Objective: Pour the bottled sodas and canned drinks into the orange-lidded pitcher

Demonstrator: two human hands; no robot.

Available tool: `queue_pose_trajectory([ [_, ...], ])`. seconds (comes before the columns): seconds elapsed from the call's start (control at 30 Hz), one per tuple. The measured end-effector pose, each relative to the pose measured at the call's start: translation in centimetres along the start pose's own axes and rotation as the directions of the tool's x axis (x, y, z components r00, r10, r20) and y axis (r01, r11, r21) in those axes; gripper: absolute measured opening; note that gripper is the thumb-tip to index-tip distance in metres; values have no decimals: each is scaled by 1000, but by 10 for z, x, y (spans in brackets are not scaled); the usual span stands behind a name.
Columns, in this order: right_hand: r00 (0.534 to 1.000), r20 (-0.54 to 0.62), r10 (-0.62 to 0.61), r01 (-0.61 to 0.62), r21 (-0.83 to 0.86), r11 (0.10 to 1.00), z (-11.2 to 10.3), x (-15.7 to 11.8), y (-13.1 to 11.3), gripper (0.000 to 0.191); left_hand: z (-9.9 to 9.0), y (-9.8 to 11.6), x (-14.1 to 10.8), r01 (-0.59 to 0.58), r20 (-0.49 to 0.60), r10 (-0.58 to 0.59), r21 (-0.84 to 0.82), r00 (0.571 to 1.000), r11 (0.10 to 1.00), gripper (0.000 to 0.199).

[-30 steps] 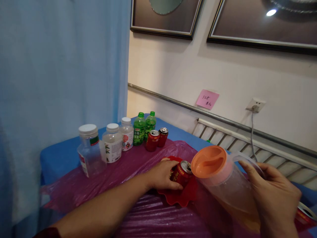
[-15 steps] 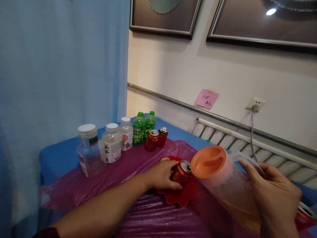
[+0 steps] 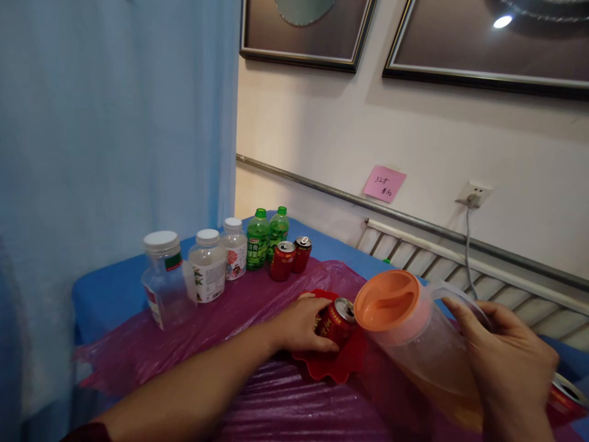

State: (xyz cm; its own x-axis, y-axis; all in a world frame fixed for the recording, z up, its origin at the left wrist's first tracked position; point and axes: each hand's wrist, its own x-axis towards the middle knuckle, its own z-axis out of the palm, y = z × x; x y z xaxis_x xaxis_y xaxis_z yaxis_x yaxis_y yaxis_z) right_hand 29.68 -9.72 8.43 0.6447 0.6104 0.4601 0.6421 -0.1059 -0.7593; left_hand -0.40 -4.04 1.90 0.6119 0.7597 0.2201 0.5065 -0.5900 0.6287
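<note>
My left hand (image 3: 306,325) is wrapped round a red drink can (image 3: 339,328) with an opened top. The can stands on a red wavy-edged dish (image 3: 322,367). In my right hand (image 3: 510,350) is the handle of a clear plastic pitcher (image 3: 427,350) with an orange lid (image 3: 387,299). The pitcher leans to the left, and amber liquid lies in its lower part. Its lid is close to the can's top; whether they touch, and whether any liquid flows, I cannot tell. The pitcher hides part of the dish's right side.
Behind stand a large clear jar (image 3: 168,288), two white-capped bottles (image 3: 208,270), two green bottles (image 3: 258,242) and two red cans (image 3: 283,261). Another can (image 3: 567,396) is at the lower right. Purple plastic sheeting (image 3: 221,350) covers the blue surface. A radiator (image 3: 414,258) lines the wall.
</note>
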Motion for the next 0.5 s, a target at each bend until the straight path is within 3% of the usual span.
queue_pose_trajectory([
  [0.5,1000,-4,-3,3,-4,1000,0,0,0,60,1,0,0,6,-2,-7,-4,1000,1000,64],
])
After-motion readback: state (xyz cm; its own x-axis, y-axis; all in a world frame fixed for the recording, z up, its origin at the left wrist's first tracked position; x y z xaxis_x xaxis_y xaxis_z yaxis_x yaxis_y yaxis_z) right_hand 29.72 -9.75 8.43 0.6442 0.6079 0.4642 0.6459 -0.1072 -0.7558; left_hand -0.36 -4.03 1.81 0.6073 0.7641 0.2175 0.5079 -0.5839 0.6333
